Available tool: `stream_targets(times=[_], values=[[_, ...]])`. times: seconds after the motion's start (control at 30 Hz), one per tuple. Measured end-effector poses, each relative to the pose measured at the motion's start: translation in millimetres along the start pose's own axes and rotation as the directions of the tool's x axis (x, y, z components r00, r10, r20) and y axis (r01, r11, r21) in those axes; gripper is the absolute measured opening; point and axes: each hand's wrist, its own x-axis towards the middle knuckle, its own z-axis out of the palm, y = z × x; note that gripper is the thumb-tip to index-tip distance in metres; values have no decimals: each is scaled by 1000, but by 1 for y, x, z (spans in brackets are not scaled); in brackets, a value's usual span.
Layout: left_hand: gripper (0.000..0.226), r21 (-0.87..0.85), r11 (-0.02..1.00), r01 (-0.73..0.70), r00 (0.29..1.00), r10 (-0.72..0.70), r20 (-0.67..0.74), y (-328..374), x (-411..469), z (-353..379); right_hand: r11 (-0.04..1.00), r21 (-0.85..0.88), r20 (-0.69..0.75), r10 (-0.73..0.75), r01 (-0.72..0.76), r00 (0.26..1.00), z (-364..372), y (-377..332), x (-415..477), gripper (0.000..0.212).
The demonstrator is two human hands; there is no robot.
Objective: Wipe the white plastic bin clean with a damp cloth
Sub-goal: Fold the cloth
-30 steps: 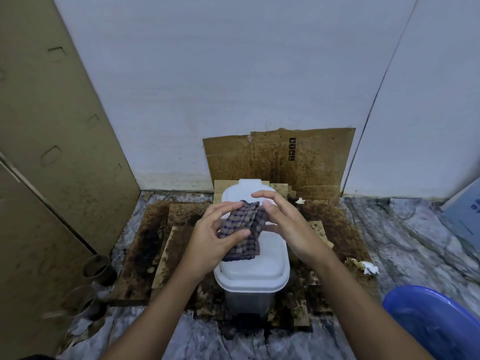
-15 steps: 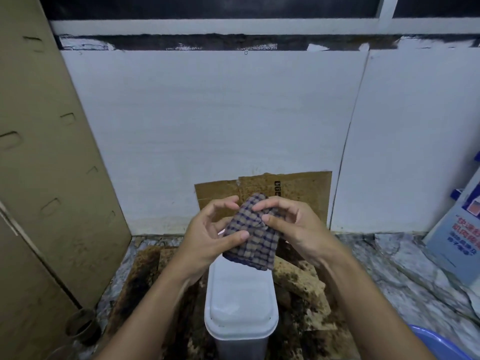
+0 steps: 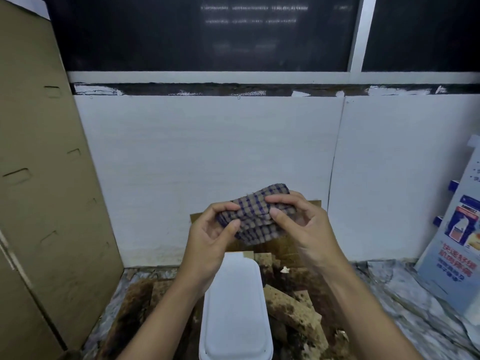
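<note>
Both hands' fingers [image 3: 235, 224] pinch crumpled checked cloth [image 3: 257, 216]; white bin [image 3: 235, 307] lidded, below.

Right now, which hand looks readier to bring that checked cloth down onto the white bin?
Probably the right hand: its fingers wrap over the cloth, while the left hand only pinches an edge above the bin.

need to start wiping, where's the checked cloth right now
In the head view the checked cloth is centre frame, held up between both hands, above the white bin.
</note>
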Motion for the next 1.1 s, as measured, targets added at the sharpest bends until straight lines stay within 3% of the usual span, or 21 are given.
stream_targets(times=[0.13,0.23,0.43,0.67,0.87,1.1], values=[[23,45,998,-48,999,48,5,29,12,6,993,38,109,104,-109,988,-3,-27,5,22],[23,84,995,-62,997,59,41,46,17,8,995,-103,120,29,-17,992,-5,-44,8,23],[43,150,976,-156,981,135,140,69,18,14,964,-220,169,-111,147,979,-10,-59,11,26],[53,166,959,-229,958,192,215,77,22,20,935,-286,196,-160,212,968,-15,-66,13,35],[55,190,955,-228,942,166,291,70,27,37,922,-335,160,-147,194,976,-40,-72,1,37],[57,173,966,-190,889,95,448,23,25,88,894,-438,-1,-104,93,995,-95,-58,-45,39]])
